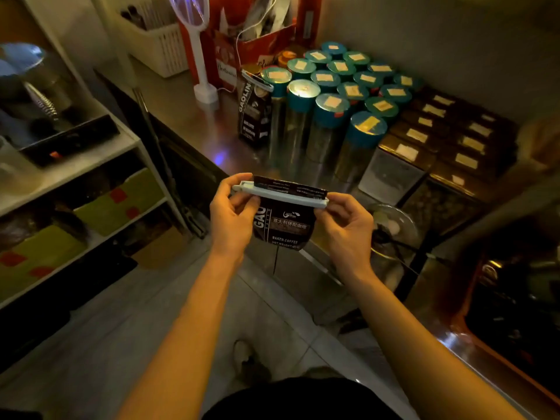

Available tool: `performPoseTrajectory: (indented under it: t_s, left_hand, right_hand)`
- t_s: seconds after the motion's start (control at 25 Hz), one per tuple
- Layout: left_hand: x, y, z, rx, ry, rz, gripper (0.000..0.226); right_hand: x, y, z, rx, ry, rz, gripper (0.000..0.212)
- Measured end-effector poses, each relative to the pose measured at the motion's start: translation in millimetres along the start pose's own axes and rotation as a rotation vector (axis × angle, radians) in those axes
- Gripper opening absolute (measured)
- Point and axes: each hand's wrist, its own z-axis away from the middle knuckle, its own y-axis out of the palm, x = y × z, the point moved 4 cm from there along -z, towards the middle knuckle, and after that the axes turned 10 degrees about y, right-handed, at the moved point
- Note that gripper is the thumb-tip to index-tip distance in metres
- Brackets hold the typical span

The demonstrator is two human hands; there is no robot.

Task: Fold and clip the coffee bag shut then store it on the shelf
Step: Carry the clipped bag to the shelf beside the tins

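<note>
The coffee bag (pixel 281 227) is hanging in front of the tabletop (pixel 194 122), top folded, white clip (pixel 280 194) across it. I'm pinching the clip's ends with left hand (pixel 231 215) and right hand (pixel 345 225); I judge shelving is remaining.

— Status of the coffee bag (pixel 283 227)?
— I see the left hand (pixel 231 212) and right hand (pixel 345 224) pinching each end of the white clip (pixel 281 194) across its folded top, above the counter (pixel 194 116).
</note>
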Motion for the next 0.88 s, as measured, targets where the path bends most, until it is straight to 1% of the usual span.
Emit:
performPoseTrajectory:
  t_s: [0.12, 0.2, 0.32, 0.44, 0.6, 0.68, 0.72, 0.8, 0.88]
  left_hand:
    - [19, -10, -75, 0.041, -0.03, -0.015, 0.037]
    - [30, -13, -103, 0.05, -0.036, -0.032, 0.037]
    - [55, -15, -155, 0.094, -0.064, -0.055, 0.036]
    - [85, -11, -205, 0.138, -0.1, -0.087, 0.035]
    - [103, -16, -227, 0.145, -0.146, -0.115, 0.033]
    - [114, -14, -242, 0.186, -0.195, -0.186, 0.031]
    - [123, -7, -266, 0.208, -0.196, -0.221, 0.031]
    - [131, -7, -287, 0.221, -0.215, -0.238, 0.029]
    - [144, -4, -313, 0.283, -0.251, -0.232, 0.028]
  right_hand:
    - [2, 45, -52, -0.061, 0.03, 0.032, 0.023]
    - [3, 62, -73, -0.071, 0.031, 0.043, 0.025]
    - [-11, 90, -114, -0.095, 0.083, 0.022, 0.024]
    - [-30, 112, -161, -0.157, 0.156, 0.013, 0.025]
    - [-39, 128, -182, -0.134, 0.135, 0.035, 0.021]
    - [-48, 134, -198, -0.173, 0.197, 0.028, 0.021]
    - [-55, 138, -220, -0.204, 0.212, 0.031, 0.022]
    - [-61, 147, -237, -0.21, 0.238, 0.056, 0.023]
    - [-70, 159, -259, -0.266, 0.278, 0.08, 0.024]
